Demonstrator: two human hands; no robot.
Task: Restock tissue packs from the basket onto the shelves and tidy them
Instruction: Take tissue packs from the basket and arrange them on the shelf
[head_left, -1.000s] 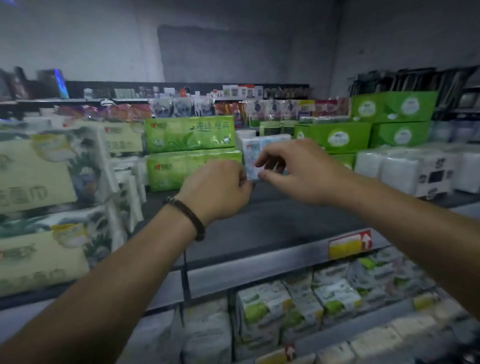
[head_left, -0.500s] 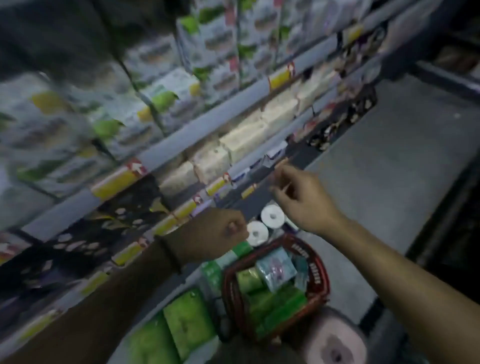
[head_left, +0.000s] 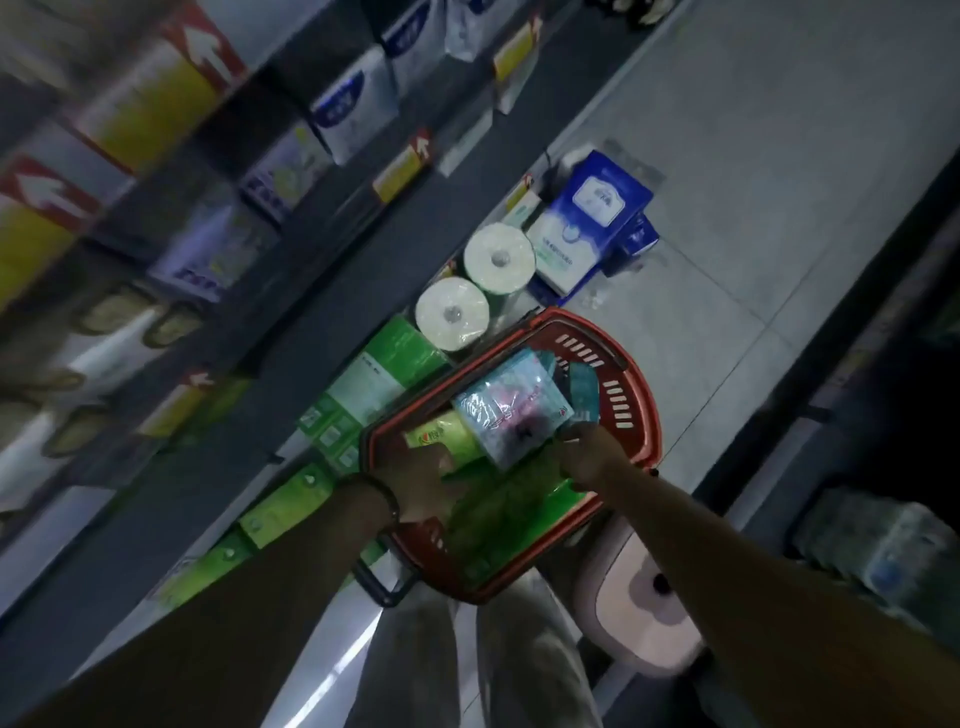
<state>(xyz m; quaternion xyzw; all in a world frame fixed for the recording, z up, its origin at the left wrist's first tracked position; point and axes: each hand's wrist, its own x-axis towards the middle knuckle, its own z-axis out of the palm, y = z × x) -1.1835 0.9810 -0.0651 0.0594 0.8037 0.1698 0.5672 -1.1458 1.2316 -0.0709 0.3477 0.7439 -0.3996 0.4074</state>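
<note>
- Down by the person's legs, mid-view: red basket (head_left: 631, 364) seen from above, btwn the shelf unit (head_left: 322, 291) on the left & grey tiled floor (head_left: 753, 156) on the right. Its dark handle (head_left: 382, 587) sticks out at the near-left corner.
- Inside the basket: pale blue tissue pack (head_left: 511, 410) lies on top, tilted, in shiny wrap. Green tissue packs (head_left: 504, 514) lie under & beside it, filling the near half. Small teal pack (head_left: 583, 389) sits at the far side, just beside the pale blue one.
- L hand (head_left: 421, 475): inside the basket, back of hand up, resting on a green pack just left of the pale blue tissue pack. Fingers are dark & blurred, so can't tell if they curl round anything. Dark bracelet (head_left: 384, 499) on that wrist.
- R hand (head_left: 589, 457): at the near-right corner of the pale blue tissue pack, fingertips at its edge. Pinching it or only touching, can't tell.
- Both forearms come in from the bottom corners of the view.
- Lowest shelf level, just beyond the basket: 2 white paper rolls (head_left: 500, 257) side by side, ends up, wrapped. Green boxed packs (head_left: 384, 374) are next to them, close against the basket's left rim. More green shelf packs (head_left: 280, 512) lie nearer the camera.
- Floor past the rolls: blue-and-white pack (head_left: 587, 223), with a darker blue one partly hidden behind it.
- Upper shelves, left: heavily blurred. White-blue packs (head_left: 353, 114) & yellow price tags (head_left: 400, 166) w/ red arrow corners can be made out.
- Near-right of the basket: pink stool (head_left: 639, 597). Light trousers (head_left: 519, 665) show below the basket.
</note>
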